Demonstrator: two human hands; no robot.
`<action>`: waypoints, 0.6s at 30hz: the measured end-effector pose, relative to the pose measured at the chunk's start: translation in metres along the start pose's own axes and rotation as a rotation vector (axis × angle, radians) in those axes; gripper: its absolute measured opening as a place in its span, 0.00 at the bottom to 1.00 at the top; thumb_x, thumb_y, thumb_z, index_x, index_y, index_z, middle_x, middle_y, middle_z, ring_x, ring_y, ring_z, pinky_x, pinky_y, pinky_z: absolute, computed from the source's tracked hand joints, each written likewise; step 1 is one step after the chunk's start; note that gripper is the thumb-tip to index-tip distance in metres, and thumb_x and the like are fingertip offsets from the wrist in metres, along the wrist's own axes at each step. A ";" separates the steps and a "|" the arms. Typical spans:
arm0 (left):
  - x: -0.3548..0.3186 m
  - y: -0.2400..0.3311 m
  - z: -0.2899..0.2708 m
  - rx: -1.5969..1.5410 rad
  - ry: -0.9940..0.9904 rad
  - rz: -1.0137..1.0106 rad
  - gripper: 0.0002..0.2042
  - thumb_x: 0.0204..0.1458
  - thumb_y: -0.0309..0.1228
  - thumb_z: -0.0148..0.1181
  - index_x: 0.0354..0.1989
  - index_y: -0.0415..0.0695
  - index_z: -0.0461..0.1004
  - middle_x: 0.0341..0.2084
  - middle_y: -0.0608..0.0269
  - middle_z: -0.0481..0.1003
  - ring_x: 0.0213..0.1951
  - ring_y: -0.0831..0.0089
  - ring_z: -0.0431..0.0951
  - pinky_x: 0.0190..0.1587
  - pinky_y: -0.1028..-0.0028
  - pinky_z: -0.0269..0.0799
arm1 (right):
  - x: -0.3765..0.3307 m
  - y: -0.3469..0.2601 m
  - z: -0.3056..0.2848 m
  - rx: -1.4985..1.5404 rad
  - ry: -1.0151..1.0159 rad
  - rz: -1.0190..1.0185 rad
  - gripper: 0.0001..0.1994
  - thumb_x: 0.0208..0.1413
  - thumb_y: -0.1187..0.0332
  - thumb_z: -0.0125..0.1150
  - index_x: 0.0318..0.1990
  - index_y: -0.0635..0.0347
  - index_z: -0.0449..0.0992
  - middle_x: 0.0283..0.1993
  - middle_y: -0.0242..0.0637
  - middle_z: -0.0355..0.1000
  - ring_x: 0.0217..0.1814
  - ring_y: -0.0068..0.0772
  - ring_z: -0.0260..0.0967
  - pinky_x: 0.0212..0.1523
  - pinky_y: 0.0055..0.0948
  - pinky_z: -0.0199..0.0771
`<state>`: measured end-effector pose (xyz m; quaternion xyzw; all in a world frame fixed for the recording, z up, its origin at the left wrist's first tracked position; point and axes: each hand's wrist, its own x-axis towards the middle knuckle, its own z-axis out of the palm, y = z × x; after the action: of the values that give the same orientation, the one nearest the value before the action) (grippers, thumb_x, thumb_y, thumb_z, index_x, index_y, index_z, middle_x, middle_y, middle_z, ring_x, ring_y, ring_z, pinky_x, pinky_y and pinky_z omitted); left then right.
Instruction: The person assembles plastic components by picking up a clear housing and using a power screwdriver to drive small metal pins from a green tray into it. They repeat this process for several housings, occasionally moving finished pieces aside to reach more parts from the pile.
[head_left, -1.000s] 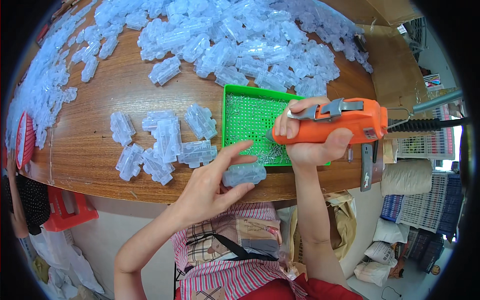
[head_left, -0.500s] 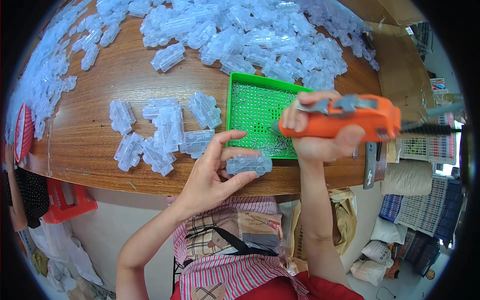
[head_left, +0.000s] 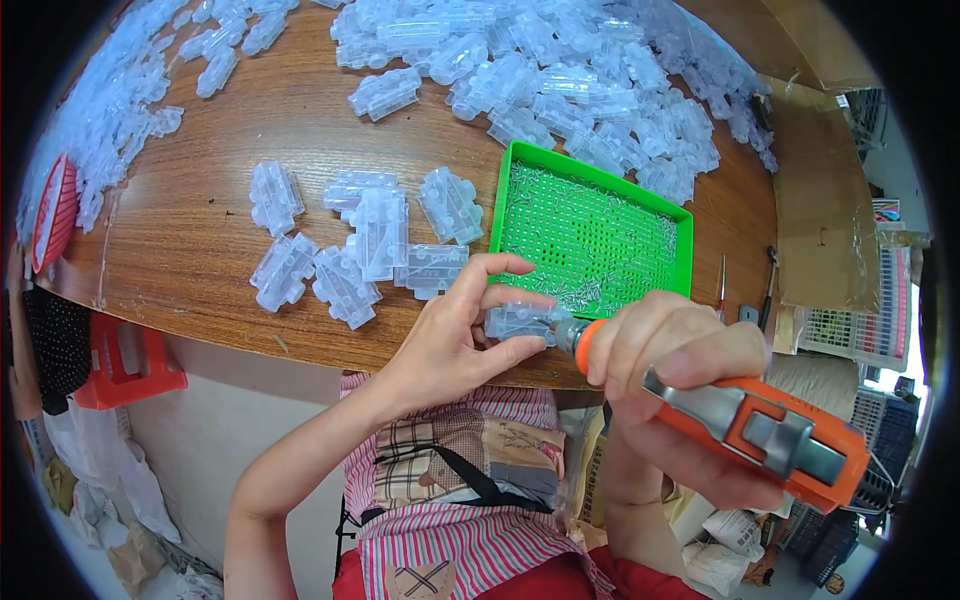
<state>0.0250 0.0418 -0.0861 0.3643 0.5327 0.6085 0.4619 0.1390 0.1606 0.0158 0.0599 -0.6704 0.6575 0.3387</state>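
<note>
Fingers (head_left: 498,264) of the left hand (head_left: 445,335) pinch one clear case (head_left: 513,323), thumb on the near side, just in front of the near-left corner of the tray (head_left: 684,252). The right hand (head_left: 680,350) wraps its fingers round an orange driver (head_left: 785,440), its nose up against the case's right end; from where I stand, I can't tell whether a screw sits under it.

To do this well, I'd say, hold the case firmly with the left fingertips clear of the nose, line the driver up straight, and press steadily; a skewed push could skid off the smooth plastic.

Counting up: one driver, one tray, one case in hand. Left of the tray, seven loose cases (head_left: 380,235) lie on the worktop (head_left: 200,235), some overlapping. Beyond the tray spreads a heap (head_left: 590,90), too many to count, with another far to its left, above one red basket (head_left: 56,215). The screws (head_left: 580,296) strewn in the tray defy counting too.
</note>
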 end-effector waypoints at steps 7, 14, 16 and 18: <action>0.001 -0.004 -0.001 0.027 0.020 0.059 0.26 0.48 0.29 0.64 0.54 0.43 0.57 0.43 0.63 0.78 0.35 0.78 0.77 0.29 0.80 0.71 | -0.003 0.016 -0.001 -0.031 -0.065 -0.051 0.41 0.39 0.27 0.56 0.37 0.65 0.69 0.21 0.32 0.68 0.22 0.30 0.66 0.23 0.28 0.69; 0.003 0.000 -0.001 0.118 0.026 0.132 0.25 0.48 0.28 0.62 0.54 0.44 0.58 0.42 0.61 0.78 0.30 0.68 0.80 0.27 0.74 0.74 | 0.001 0.022 0.003 -0.073 -0.147 -0.154 0.43 0.37 0.27 0.58 0.37 0.67 0.70 0.20 0.32 0.67 0.22 0.30 0.66 0.21 0.28 0.70; -0.001 -0.003 -0.002 0.120 0.045 0.153 0.25 0.48 0.28 0.62 0.54 0.44 0.58 0.42 0.60 0.78 0.28 0.69 0.80 0.26 0.73 0.73 | 0.001 0.025 0.005 -0.087 -0.136 -0.168 0.43 0.38 0.27 0.57 0.37 0.67 0.70 0.19 0.32 0.67 0.22 0.30 0.66 0.21 0.27 0.69; 0.001 -0.001 0.000 0.145 0.027 0.142 0.25 0.49 0.28 0.62 0.54 0.44 0.58 0.43 0.60 0.78 0.28 0.68 0.80 0.26 0.73 0.73 | 0.003 0.020 0.010 -0.155 -0.063 -0.124 0.41 0.43 0.27 0.53 0.38 0.67 0.69 0.18 0.31 0.66 0.21 0.30 0.65 0.19 0.27 0.68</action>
<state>0.0251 0.0428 -0.0875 0.4253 0.5543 0.6043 0.3831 0.1229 0.1545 0.0017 0.0959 -0.7245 0.5793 0.3611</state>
